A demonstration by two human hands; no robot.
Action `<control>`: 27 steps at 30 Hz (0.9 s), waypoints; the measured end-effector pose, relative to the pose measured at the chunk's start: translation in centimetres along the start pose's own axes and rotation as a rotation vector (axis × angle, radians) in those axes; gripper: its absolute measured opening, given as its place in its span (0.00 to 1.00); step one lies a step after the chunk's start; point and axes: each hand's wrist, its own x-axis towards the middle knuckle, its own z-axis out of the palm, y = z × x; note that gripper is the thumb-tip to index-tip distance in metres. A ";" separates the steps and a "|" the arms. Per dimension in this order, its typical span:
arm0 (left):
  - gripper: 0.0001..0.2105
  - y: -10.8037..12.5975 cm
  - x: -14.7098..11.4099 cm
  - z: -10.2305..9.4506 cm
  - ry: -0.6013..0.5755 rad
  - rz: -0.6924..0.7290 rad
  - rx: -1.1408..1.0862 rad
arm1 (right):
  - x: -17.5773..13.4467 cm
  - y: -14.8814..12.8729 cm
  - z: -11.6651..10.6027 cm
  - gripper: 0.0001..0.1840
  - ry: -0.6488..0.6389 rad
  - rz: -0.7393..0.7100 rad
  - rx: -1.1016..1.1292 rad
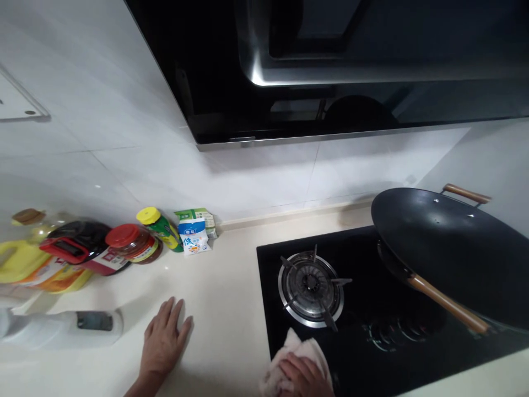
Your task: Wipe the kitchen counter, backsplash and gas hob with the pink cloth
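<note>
Lower centre, right hand (305,376) is clutching a cloth (298,345), risking snagging burner prongs (329,317) if pushed upward; lower left, the left hand (165,337) is lying splayed, empty.

cloth (290,345): soft, fuzzy, matt | gas cooktop (355,353): glossy, smooth, glass-like | burner ring (305,323): shiny metal | wok (446,248): metal, low sheen | wok handles (450,306): smooth wood | range hood (223,94): glossy, metal-edged | wall tiles (256,176): smooth, glossy | countertop (227,309): smooth, faint sheen
</note>
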 end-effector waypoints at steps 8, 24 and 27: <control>0.29 -0.3 -0.2 0.3 0.023 0.027 -0.009 | 13.3 -3.5 -1.6 0.31 -0.131 0.061 0.158; 0.27 -0.3 -0.3 0.2 0.004 -0.013 -0.042 | 29.9 0.1 -1.0 0.25 0.194 0.581 0.060; 0.27 -0.1 -0.2 0.0 0.005 -0.008 -0.051 | 26.9 -1.0 -0.5 0.27 0.043 0.502 0.022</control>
